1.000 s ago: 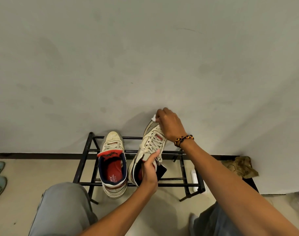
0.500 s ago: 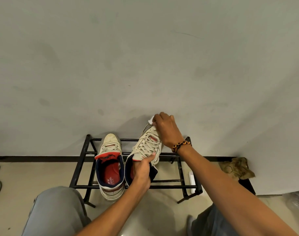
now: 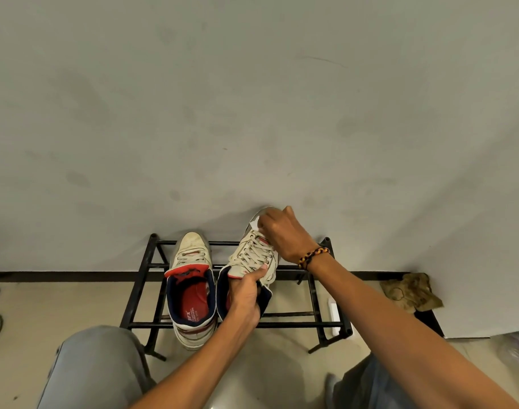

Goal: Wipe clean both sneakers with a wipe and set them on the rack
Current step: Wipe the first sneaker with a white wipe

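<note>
The left hand grips the heel collar of a cream lace-up sneaker with a navy lining, its thumb pressed on the tongue, and holds the shoe over the black metal-bar shoe rack. Whether the sole touches the bars cannot be told. The right hand, a beaded bracelet at its wrist, curls its fingers around a small white wipe and presses it against the toe, close to the grey wall.

The matching cream sneaker with a red insole already sits on the rack just beside it, toe to the wall — its toe cap looks scuffed, so I cannot judge whether it has been wiped.

The step in hand seems to be the wiping of the second shoe's toe. Next, I judge, the wipe must come away, and the left hand must lower the shoe flat onto the bars — parallel to its mate, without nudging it.
</note>
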